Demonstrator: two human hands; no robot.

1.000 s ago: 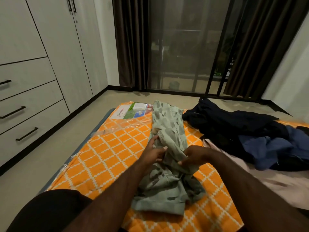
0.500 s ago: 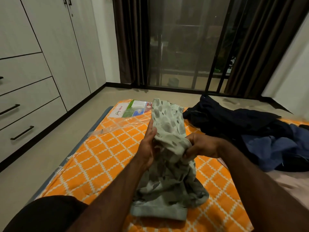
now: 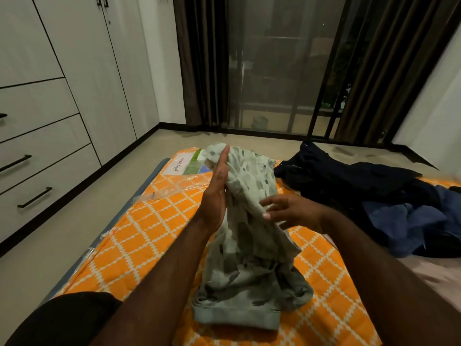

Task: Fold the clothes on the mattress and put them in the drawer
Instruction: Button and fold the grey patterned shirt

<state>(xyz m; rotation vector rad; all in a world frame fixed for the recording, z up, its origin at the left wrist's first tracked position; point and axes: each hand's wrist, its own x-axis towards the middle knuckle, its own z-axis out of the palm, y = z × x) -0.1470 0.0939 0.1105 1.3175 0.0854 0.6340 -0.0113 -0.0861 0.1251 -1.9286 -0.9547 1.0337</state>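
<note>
The pale green garment [image 3: 249, 258] looks light, soft and limp, likely to sag wherever it is unsupported, so it is best taken by its seams or the thicker ribbed hem [image 3: 237, 318], which lies nearest on the orange mattress [image 3: 139, 236]; above that the cloth rises bunched between both hands; the left hand [image 3: 215, 193] lies flat, fingers straight, against its left side; the right hand [image 3: 287, 211], fingers spread and slightly blurred, touches its right side without clamping; beyond lie unfolded dark clothes [image 3: 374, 196]; the drawers [image 3: 37, 171] stand closed at far left.
</note>
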